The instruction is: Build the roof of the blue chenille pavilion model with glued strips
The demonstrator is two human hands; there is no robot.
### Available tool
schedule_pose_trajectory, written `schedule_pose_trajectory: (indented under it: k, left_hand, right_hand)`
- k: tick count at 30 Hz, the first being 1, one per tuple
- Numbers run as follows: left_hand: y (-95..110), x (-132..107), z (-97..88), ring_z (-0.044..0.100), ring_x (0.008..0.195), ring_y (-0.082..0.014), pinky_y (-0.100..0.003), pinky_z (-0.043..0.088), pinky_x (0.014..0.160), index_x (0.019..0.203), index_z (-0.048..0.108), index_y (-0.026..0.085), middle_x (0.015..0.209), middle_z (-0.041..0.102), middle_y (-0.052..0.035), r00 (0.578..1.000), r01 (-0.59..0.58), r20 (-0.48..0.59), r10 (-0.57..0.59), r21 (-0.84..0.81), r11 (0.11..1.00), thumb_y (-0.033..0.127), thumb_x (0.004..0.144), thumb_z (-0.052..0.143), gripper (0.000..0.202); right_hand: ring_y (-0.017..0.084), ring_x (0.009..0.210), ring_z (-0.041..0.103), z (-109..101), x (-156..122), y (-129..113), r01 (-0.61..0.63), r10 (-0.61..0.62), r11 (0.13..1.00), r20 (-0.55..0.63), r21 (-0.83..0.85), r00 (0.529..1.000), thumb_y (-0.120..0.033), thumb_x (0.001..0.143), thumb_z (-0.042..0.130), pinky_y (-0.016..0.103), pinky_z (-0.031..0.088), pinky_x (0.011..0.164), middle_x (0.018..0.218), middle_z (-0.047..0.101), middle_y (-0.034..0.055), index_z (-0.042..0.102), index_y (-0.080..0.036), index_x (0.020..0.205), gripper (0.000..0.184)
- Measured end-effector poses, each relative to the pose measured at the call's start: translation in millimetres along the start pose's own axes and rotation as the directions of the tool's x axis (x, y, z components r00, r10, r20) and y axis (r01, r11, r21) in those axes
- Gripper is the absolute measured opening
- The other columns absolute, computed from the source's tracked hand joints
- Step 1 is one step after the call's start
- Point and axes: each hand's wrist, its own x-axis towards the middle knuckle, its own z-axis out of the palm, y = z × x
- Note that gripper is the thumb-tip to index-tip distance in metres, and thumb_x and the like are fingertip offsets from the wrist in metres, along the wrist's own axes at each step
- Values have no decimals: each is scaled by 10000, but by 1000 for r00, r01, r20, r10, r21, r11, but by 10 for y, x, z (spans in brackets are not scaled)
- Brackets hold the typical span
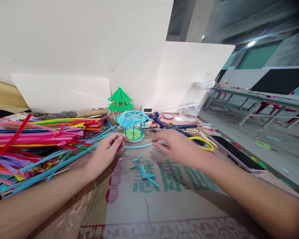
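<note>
My left hand [107, 151] pinches one end of a short light-blue straw piece [138, 146] that lies across the cardboard-covered table [164, 205]. My right hand [178, 146] is blurred by motion at the straw's other end, fingers curled; whether it holds anything is unclear. Just behind the straw stands a small blue straw pavilion [134, 125] with a green floor. A green straw pavilion [120, 100] stands farther back. Several cut blue straw bits [147, 174] lie on a clear plastic ruler in front of my hands.
A big pile of colourful straws [37, 136] fills the left side. A blue glue gun [156, 119], scissors with yellow handles [201, 139], a phone [236, 152], a plastic jar [196, 101] and a small timer [147, 109] lie to the right and back. White boards stand behind.
</note>
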Motion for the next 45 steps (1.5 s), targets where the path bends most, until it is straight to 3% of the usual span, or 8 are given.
schedule_pose_trajectory:
  k: [3,8,12,17,25,33,38,45]
  left_hand:
    - [-161,99,-61,591,1060,-218,-330,435,938,1010,634,170,1076,677,-67,1000,-19,-22,22,103,994,395,926,403,333]
    - [-233,215,-136,591,1073,-242,-349,430,953,1052,658,174,1134,672,-74,997,-81,23,78,250,965,395,891,432,355]
    - [-219,323,-155,617,932,-252,-346,463,844,1087,658,142,1038,690,-84,997,-65,52,49,380,923,452,845,499,424]
    - [-318,405,-113,632,884,-244,-328,471,793,1058,663,133,1016,704,-83,999,-11,40,-3,344,939,478,825,530,437]
    - [-314,462,-59,653,828,-232,-301,483,737,924,727,156,897,733,-57,992,-57,122,23,288,956,470,827,536,380]
    - [-284,236,-117,636,824,-213,-276,451,708,949,712,156,912,709,-64,989,-134,116,94,412,901,426,856,506,352]
    - [-267,197,-84,635,783,-199,-263,442,678,933,720,164,894,706,-56,985,-159,123,117,423,892,426,861,520,337]
    - [-276,186,-69,635,818,-190,-255,426,690,919,711,171,925,701,-52,974,-221,135,181,405,887,417,884,527,309]
  right_hand:
    - [243,881,649,-242,26,268,-169,172,983,40,-73,984,-356,886,536,330,438,740,991,730,64,709,-231,969,229]
    - [293,945,643,-248,213,808,-252,272,912,19,-324,962,-432,858,551,359,446,763,1058,709,126,679,-197,1087,353]
    - [329,1123,589,-57,529,1172,-349,363,926,77,-146,929,-417,789,656,384,432,908,1270,627,157,568,-173,1302,575]
    - [212,971,657,221,848,1349,-351,347,936,105,22,932,-396,809,649,274,485,806,1200,667,114,575,-172,1268,516]
    - [286,843,662,494,1024,1261,-474,477,877,-16,79,879,-318,770,649,331,472,689,941,716,163,644,-86,1022,343]
    - [199,596,623,-107,715,947,-504,569,812,-202,296,797,-458,855,526,300,473,582,649,682,86,678,-131,859,360]
    - [246,904,683,-371,395,560,-178,370,801,-239,571,898,-468,824,610,347,515,809,860,738,61,695,-208,999,324]
    - [219,736,669,-340,85,314,-154,245,858,-127,491,961,-549,784,614,341,526,715,754,708,43,664,-206,854,354]
